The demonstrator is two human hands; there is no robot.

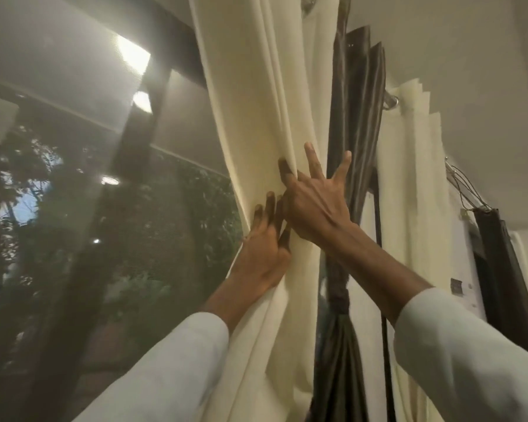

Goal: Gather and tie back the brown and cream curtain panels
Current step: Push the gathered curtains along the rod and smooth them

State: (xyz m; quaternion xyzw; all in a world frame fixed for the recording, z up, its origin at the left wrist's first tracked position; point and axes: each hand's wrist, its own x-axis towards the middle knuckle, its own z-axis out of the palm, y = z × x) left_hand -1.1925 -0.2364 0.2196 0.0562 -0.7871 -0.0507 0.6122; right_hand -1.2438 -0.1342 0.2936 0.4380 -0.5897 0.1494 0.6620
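A cream curtain panel [256, 95] hangs in folds down the middle of the view. My left hand [264, 248] wraps around its gathered left edge from the window side, fingers pressed into the folds. My right hand [313, 202] lies just above it, thumb and forefinger pinching a cream fold while the other fingers spread out. Right of the hands hangs a brown curtain panel [351, 117], bunched and bound by a brown tie [337, 296] lower down. A second cream panel [409, 184] hangs further right.
A large window with a sheer mesh screen [89, 178] fills the left, with trees beyond. A curtain rod end [392, 100] and thin wires [464, 187] sit near the ceiling. Another dark panel [500, 269] hangs at the far right.
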